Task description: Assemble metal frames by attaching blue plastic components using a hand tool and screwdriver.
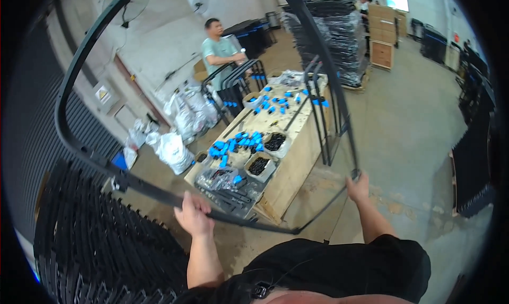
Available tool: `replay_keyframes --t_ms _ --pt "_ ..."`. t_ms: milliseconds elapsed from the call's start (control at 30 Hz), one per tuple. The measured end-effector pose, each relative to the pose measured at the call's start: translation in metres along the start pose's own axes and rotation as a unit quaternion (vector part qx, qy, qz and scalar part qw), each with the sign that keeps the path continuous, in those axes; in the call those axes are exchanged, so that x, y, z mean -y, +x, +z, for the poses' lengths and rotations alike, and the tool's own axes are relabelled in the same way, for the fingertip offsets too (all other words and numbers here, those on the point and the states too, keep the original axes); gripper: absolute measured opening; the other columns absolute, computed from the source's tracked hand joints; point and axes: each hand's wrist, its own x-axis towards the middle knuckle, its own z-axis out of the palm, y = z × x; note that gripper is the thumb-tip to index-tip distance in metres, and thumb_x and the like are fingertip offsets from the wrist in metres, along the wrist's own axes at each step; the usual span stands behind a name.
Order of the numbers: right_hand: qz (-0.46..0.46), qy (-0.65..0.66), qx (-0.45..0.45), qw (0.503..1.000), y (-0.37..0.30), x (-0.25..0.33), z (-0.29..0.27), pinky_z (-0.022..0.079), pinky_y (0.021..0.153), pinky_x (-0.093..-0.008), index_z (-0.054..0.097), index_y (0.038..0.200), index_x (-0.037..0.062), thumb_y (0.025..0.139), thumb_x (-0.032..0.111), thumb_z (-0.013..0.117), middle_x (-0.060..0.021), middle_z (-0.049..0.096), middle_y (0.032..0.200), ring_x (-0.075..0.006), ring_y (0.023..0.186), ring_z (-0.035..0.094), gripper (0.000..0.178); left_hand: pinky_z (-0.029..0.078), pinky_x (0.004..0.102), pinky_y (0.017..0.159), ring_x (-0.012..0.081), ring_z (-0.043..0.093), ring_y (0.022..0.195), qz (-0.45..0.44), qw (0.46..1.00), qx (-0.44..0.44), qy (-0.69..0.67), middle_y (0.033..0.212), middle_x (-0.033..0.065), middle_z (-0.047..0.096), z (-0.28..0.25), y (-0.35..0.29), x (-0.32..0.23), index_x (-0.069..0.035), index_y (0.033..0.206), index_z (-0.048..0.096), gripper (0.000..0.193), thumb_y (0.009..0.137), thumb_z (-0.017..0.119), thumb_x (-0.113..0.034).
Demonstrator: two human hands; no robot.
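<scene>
A large black metal tube frame (151, 190) with rounded corners is held up in front of me, and it runs beyond the top of the picture. My left hand (194, 215) is closed round its lower bar, left of the middle. At the lower right corner of the frame, my right hand (358, 186) grips the tube where the long side bar meets the bottom. Through the opening of the frame shows a wooden workbench (293, 184) with blue and black plastic parts (237, 143) scattered on it.
A tall stack of black frames (101, 245) stands close at my left. Another person (214, 52) stands at the bench's far left side, beside bent black tubes (241, 76). White sacks (174, 153) lie by the wall; a wrapped stack (339, 44) stands beyond the bench. Dark panels (472, 161) stand at right.
</scene>
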Motion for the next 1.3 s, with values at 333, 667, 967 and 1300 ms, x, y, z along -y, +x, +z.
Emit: replay_keyframes --t_ms 333,667,967,1300 --pt "-0.514 -0.104 -0.106 0.845 0.127 0.173 -0.213 0.041 0.105 -0.0466 0.061 0.126 0.0101 0.070 0.023 0.083 -0.0187 0.061 0.130 -0.0383 0.122 0.056 0.062 0.052 0.0317 0.063 0.0163 0.063 0.064 0.094 0.886 0.146 0.431 0.070 0.0069 0.064 -0.087 -0.129 0.030 -0.004 0.090 0.069 0.022 0.074 0.082 -0.012" --pt "-0.462 -0.063 0.218 0.857 0.105 0.141 -0.057 0.053 0.077 -0.0416 0.068 0.101 0.0043 0.073 0.005 0.070 -0.0184 0.068 0.091 -0.0352 0.085 0.066 0.028 0.053 0.0378 0.060 0.0315 0.065 0.061 0.061 0.842 0.140 0.518 0.070 0.0164 0.062 -0.168 -0.151 0.076 -0.003 0.087 0.066 0.029 0.064 0.076 -0.016" --pt "-0.500 -0.027 0.439 0.745 0.180 0.266 -0.031 0.051 0.068 -0.0376 0.069 0.095 0.0033 0.075 0.013 0.082 -0.0138 0.066 0.079 -0.0275 0.074 0.065 0.026 0.042 0.0265 0.058 0.0081 0.048 0.064 0.073 0.815 -0.045 0.573 0.070 -0.0002 0.055 -0.165 -0.140 0.144 -0.004 0.084 0.061 0.009 0.090 0.067 -0.007" --pt "-0.622 0.044 0.514 0.589 0.285 0.315 0.051 0.051 0.068 -0.0395 0.067 0.093 0.0004 0.073 0.027 0.088 -0.0134 0.065 0.080 -0.0347 0.077 0.064 0.039 0.046 0.0254 0.068 0.0099 0.054 0.071 -0.097 0.863 -0.214 0.447 0.081 0.0021 0.057 -0.124 -0.123 0.294 -0.001 0.119 0.055 0.021 0.100 0.058 -0.008"
